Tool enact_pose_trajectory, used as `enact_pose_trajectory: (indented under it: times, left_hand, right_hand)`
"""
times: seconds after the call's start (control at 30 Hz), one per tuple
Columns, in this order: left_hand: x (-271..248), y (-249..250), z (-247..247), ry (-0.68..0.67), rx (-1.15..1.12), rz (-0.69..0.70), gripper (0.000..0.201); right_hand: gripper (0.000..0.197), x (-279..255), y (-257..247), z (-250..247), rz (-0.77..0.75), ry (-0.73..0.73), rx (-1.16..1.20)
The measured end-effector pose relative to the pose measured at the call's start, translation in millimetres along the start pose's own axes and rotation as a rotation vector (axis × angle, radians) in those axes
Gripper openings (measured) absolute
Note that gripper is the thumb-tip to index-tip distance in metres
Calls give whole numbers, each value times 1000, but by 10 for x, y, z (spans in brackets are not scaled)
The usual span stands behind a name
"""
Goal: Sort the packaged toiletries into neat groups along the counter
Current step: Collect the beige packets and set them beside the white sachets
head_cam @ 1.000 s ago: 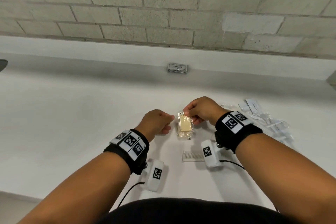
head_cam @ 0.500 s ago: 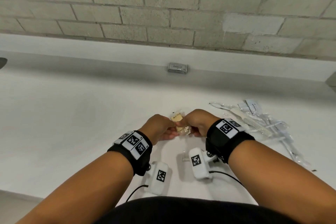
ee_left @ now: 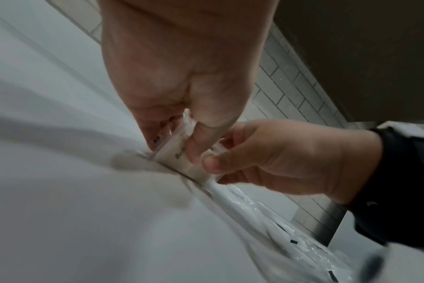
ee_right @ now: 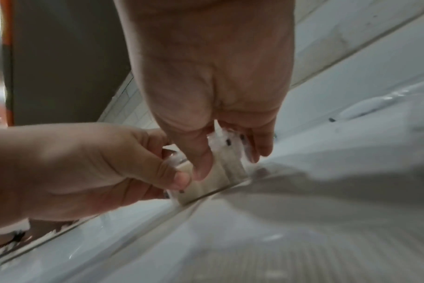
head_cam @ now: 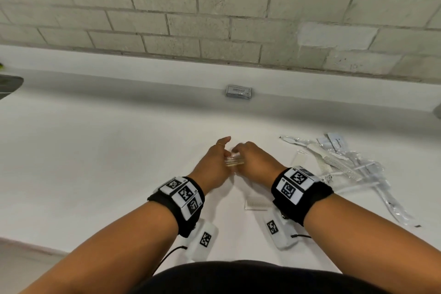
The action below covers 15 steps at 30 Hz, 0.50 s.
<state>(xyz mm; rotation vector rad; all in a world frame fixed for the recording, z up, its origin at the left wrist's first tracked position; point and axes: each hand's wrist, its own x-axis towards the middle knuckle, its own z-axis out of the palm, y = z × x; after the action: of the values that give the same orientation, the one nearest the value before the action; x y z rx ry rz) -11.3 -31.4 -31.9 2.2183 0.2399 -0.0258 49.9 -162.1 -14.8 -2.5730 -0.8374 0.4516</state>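
Observation:
A small stack of cream soap bars in clear wrappers (head_cam: 234, 161) stands on edge on the white counter (head_cam: 95, 162), mid-frame in the head view. My left hand (head_cam: 216, 162) pinches its left side and my right hand (head_cam: 250, 162) pinches its right side. In the left wrist view the soap packets (ee_left: 174, 153) touch the counter between thumb and fingers. The right wrist view shows the packets (ee_right: 228, 168) squeezed from both sides. A pile of wrapped combs and toothbrushes (head_cam: 346, 162) lies to the right of my right hand.
A loose white comb (head_cam: 257, 204) lies near my right wrist. A flat grey-labelled packet stack (head_cam: 238, 91) rests against the back ledge. A brick wall (head_cam: 214, 7) rises behind it. A dark object (head_cam: 9, 83) shows at the far left edge.
The soap lay flat under my right fingers a second ago. Both hands have since closed on it, stood it on edge and shifted it slightly away from me.

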Motion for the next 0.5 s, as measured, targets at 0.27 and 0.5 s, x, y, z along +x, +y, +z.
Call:
enact_pose_trajectory:
  times: [0.27,0.5]
  left_hand:
    - [75,-58,130,14,127,-27,53]
    - [88,-35,109,10,117,-67,47]
  right_hand:
    - [63,-46,49,135,70,-55,219]
    - [45,-70,-71,180,-34,58,-156]
